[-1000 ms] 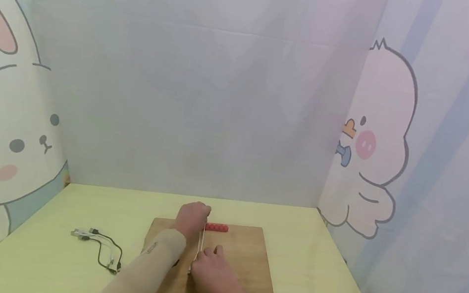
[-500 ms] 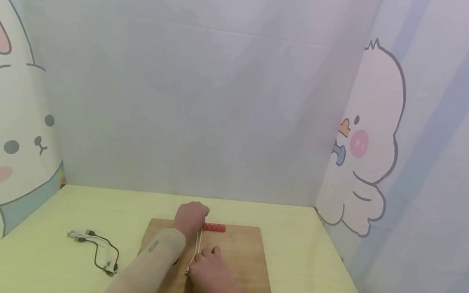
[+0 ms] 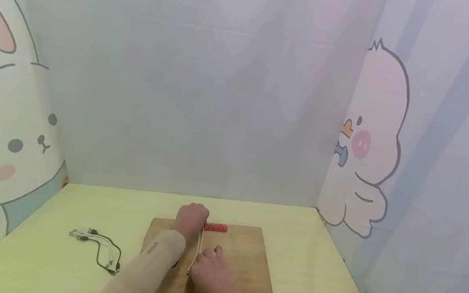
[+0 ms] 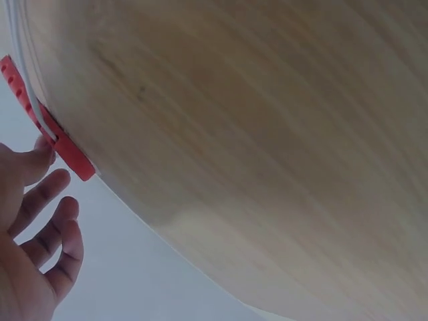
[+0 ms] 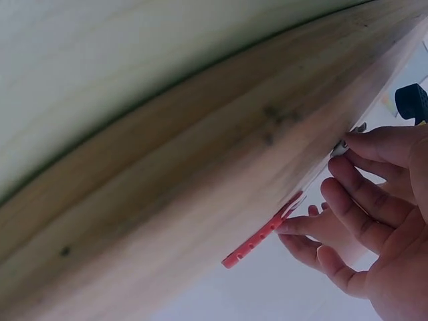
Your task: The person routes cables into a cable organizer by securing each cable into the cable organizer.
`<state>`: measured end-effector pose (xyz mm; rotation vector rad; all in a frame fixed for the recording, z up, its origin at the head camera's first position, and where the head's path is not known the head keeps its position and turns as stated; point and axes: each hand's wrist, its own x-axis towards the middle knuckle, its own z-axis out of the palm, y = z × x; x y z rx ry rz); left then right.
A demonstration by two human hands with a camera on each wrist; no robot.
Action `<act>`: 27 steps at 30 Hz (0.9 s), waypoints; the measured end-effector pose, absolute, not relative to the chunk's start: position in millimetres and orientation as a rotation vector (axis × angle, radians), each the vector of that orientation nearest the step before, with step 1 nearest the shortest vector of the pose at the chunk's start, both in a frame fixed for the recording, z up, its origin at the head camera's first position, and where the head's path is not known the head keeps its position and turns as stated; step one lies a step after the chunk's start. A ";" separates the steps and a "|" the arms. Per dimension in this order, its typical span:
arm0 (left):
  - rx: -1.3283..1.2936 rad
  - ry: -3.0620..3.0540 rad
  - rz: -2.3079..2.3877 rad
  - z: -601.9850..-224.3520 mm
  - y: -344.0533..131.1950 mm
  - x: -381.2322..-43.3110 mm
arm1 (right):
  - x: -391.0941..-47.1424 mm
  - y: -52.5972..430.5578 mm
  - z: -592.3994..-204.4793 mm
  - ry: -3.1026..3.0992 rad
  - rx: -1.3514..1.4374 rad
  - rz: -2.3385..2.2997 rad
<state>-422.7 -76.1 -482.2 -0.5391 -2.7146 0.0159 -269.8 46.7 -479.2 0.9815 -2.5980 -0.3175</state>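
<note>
A red slotted cable holder (image 3: pixel 216 227) lies at the far edge of the wooden board (image 3: pixel 240 262); in the left wrist view a white cable (image 4: pixel 30 80) runs into one of its slots. My left hand (image 3: pixel 190 219) is at the holder's left part, pinching its edge beside the cable with thumb and a fingertip (image 4: pixel 45 144); the other fingers are loosely bent. Nearer to me, my right hand (image 3: pixel 216 275) pinches the white cable's connector end (image 5: pixel 340 147) between thumb and finger. Between the hands the cable's two strands run nearly straight.
To the left of the board, several black and white cables (image 3: pixel 98 247) lie bunched on the pale yellow table (image 3: pixel 41 269). A grey curtain (image 3: pixel 203 112) stands behind the table, with cartoon-printed walls on both sides. A dark thing shows partly under the left sleeve.
Both hands keep nearly the same places on the holder and the cable. The whole view shifts slightly with the head.
</note>
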 end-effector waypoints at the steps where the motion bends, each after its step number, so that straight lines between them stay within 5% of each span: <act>1: -0.537 -2.715 0.024 -483.0 -75.9 -422.7 | -269.6 46.8 -478.9 -2.598 0.985 -0.312; 27: -0.486 -2.730 0.247 -461.4 -129.1 -405.5 | -273.7 31.1 -443.2 -2.683 1.033 -0.325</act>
